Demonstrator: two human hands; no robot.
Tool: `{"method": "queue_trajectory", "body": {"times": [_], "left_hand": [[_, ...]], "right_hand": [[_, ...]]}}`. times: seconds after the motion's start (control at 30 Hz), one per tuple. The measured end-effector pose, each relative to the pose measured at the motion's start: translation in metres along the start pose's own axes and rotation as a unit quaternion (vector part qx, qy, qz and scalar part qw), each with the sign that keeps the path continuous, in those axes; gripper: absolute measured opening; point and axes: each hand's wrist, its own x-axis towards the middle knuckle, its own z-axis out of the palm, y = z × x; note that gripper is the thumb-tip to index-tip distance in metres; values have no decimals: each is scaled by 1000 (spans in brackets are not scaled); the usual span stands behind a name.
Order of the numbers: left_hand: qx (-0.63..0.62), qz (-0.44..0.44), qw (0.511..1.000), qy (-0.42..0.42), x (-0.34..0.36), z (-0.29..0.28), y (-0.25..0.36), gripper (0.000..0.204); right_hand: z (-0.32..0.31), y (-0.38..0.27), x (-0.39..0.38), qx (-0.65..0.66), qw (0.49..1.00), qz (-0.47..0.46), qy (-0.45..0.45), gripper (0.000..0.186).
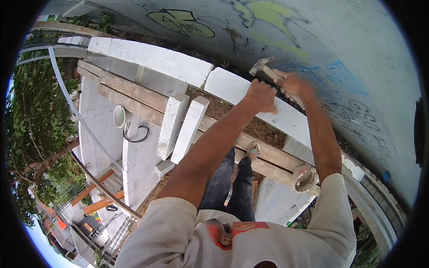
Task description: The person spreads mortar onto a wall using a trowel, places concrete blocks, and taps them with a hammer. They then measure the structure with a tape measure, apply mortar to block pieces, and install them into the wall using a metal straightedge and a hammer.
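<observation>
My right hand (293, 87) is wrapped round the wooden handle of a hammer (262, 65). The hammer's metal head sits just beyond my left hand, close to the graffiti-marked wall. My left hand (261, 95) is closed over the top of a row of white blocks (228, 87), its fingers curled toward the gap at the wall. Whatever those fingers may hold is hidden. Both forearms reach forward across the block row, the right one nearer the wall.
A grey plastered wall (286, 27) rises along the far side. Wooden planks (134, 96) run below the blocks, my feet on them. Two loose white blocks (190, 129) lean across the planks. A white bucket (119, 116) and a mortar-smeared bucket (305, 178) stand on either side.
</observation>
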Motion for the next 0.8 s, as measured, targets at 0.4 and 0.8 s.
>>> {"method": "queue_trajectory", "body": {"times": [0.4, 0.8], "left_hand": [[2, 10, 1000, -13, -4, -4, -4, 77], [7, 61, 998, -28, 13, -2, -3, 75]], "right_hand": [[-13, -31, -36, -115, 992, -3, -53, 68], [145, 139, -252, -46, 895, -108, 431, 57]]}}
